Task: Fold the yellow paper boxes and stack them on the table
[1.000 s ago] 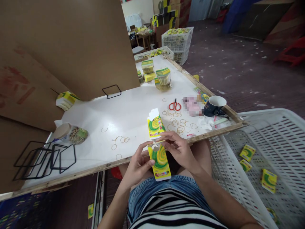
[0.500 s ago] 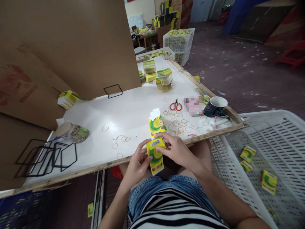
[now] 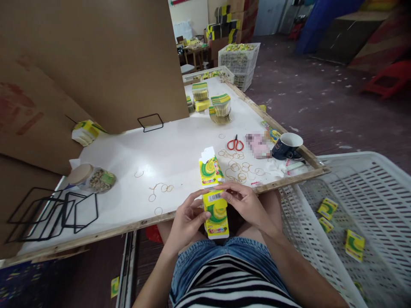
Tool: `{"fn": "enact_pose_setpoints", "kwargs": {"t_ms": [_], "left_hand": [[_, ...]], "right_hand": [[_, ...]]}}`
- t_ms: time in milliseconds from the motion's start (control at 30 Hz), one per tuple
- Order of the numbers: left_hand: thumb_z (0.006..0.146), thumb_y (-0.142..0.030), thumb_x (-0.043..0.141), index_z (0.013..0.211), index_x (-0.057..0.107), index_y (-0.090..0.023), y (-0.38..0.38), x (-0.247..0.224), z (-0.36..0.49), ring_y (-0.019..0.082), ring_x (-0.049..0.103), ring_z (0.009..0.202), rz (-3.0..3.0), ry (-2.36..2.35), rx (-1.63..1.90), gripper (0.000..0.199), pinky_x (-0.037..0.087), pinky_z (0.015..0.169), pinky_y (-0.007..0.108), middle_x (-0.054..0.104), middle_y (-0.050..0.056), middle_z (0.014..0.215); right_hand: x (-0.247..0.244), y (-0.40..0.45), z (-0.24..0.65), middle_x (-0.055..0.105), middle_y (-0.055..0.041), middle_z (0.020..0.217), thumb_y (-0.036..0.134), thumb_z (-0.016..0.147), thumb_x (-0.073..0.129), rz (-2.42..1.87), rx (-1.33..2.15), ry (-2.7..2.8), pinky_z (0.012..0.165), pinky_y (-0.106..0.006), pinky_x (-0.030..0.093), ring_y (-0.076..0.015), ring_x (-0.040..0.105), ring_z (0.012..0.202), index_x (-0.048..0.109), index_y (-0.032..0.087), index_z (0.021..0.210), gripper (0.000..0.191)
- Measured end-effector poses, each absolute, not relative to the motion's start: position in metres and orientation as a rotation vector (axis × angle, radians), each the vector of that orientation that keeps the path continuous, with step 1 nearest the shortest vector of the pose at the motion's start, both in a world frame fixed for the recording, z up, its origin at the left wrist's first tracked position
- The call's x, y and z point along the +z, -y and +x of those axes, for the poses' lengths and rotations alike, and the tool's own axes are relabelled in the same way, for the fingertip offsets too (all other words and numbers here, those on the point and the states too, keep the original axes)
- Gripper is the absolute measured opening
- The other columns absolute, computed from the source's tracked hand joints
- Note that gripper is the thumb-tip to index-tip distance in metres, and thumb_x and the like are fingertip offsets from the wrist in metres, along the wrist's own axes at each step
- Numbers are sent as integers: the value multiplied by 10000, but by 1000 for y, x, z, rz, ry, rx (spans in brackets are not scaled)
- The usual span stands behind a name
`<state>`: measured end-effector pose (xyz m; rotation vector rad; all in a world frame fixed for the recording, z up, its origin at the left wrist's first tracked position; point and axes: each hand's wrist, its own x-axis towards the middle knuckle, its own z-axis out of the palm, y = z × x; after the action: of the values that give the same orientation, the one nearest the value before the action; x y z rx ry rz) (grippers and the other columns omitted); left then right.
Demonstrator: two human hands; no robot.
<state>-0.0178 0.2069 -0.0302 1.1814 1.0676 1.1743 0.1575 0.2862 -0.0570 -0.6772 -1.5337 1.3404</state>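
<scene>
A small yellow and green cardboard box (image 3: pixel 217 218) is between my hands, above my lap at the table's front edge. My left hand (image 3: pixel 190 214) grips its left side, thumb on the front face. At its upper right, my right hand (image 3: pixel 244 202) pinches the box's top end, near the flap with the barcode. The fingertips of both hands meet behind that end and are partly hidden. Just beyond them on the table lies another carton (image 3: pixel 209 170) of the same print, its white flaps pointing away from me.
Rubber bands (image 3: pixel 239 167) and red-handled scissors (image 3: pixel 235 143) lie right of centre, with a dark mug (image 3: pixel 285 145) beyond. Stacked cartons (image 3: pixel 221 107) stand farther back. On the left are a jar (image 3: pixel 102 179) and black wire frames (image 3: pixel 80 211). A white crate (image 3: pixel 379 160) holding several boxes stands at right.
The box has shifted slightly right and stands straighter. My right thumb has moved up from the front to the barcode end, and a yellow flap now shows there. The view has shifted slightly.
</scene>
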Motion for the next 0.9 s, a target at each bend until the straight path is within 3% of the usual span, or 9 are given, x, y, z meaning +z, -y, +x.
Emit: {"fn": "enact_pose_setpoints", "kwargs": {"t_ms": [300, 400, 467, 600, 700, 900], "left_hand": [[900, -285, 597, 1329, 522, -239, -231, -36, -1, 236, 669, 1060, 1605, -1149, 1096, 438, 561, 903, 376, 672, 114, 1223], [888, -302, 608, 1281, 566, -229, -259, -37, -19, 262, 573, 1228, 1921, -1446, 1203, 402, 465, 1050, 454, 625, 119, 1301], [855, -295, 650, 1265, 583, -206, -276, -42, -32, 282, 515, 1298, 2093, -1604, 1062, 425, 412, 1097, 490, 597, 133, 1343], [841, -290, 664, 1152, 662, -184, -292, -53, -44, 293, 562, 1251, 2236, -1712, 743, 328, 451, 1065, 479, 610, 127, 1333], [890, -272, 593, 1082, 692, -180, -292, -54, -43, 286, 618, 1177, 2244, -1778, 680, 235, 497, 1008, 467, 653, 113, 1276], [787, -256, 722, 1167, 655, -166, -290, -52, -43, 310, 585, 1219, 2247, -1757, 645, 396, 471, 1035, 494, 622, 138, 1314]], "right_hand": [[-85, -275, 198, 632, 4, 731, 307, 791, 734, -785, 1392, 1062, 424, -210, 359, -80, 438, 492, 739, 244, 904, 129], [-87, -281, 231, 599, 23, 749, 288, 723, 783, -693, 1193, 645, 459, -190, 432, -88, 499, 563, 695, 252, 877, 180], [-84, -284, 255, 596, 16, 822, 276, 684, 805, -580, 1125, 458, 525, -169, 491, -87, 536, 658, 677, 231, 899, 255], [-79, -284, 277, 556, 21, 816, 325, 726, 786, -467, 1273, 331, 526, -144, 500, -68, 500, 634, 663, 224, 1005, 321], [-81, -283, 257, 499, 41, 708, 344, 683, 809, -480, 1410, 370, 456, -173, 443, -71, 421, 540, 678, 244, 953, 316], [-80, -283, 192, 554, 21, 684, 334, 682, 801, -625, 1599, 595, 517, -240, 420, -102, 486, 581, 689, 227, 868, 242]]}}
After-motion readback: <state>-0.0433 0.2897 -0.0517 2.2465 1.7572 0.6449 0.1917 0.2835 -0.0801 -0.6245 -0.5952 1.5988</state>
